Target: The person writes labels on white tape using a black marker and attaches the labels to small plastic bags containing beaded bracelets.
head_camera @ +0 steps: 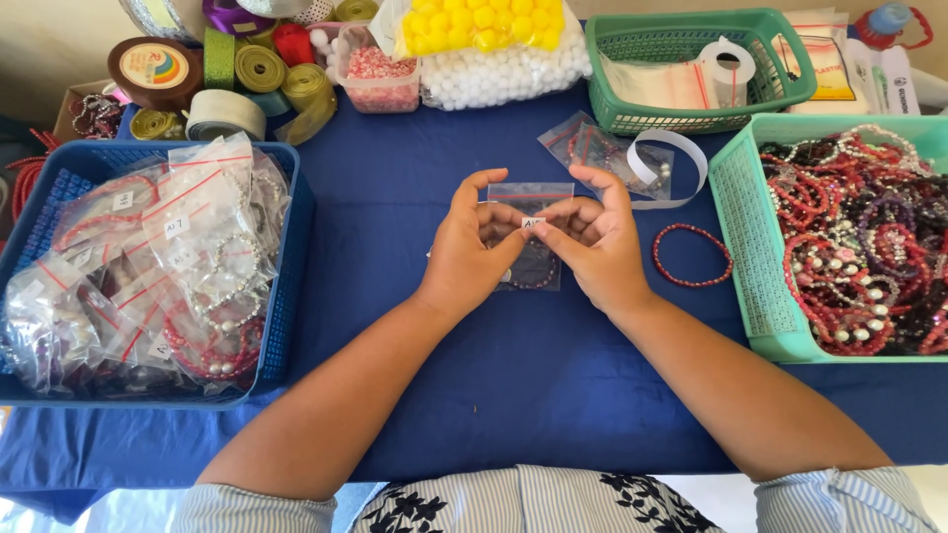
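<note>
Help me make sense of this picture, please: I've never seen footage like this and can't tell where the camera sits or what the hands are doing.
The camera sits on a person's head and looks down, so you see their own two arms reaching forward over a table with a blue cloth. There is no machine here, only bare hands. The left hand and right hand together hold a small clear zip bag with a dark beaded bracelet inside and a little white label where the fingertips meet. To the left stands a blue basket full of bagged bracelets. To the right, a teal basket holds loose bead bracelets. A red bracelet lies beside the right hand. Farther back are ribbon rolls, a bag of yellow and white balls and a green basket.
</note>
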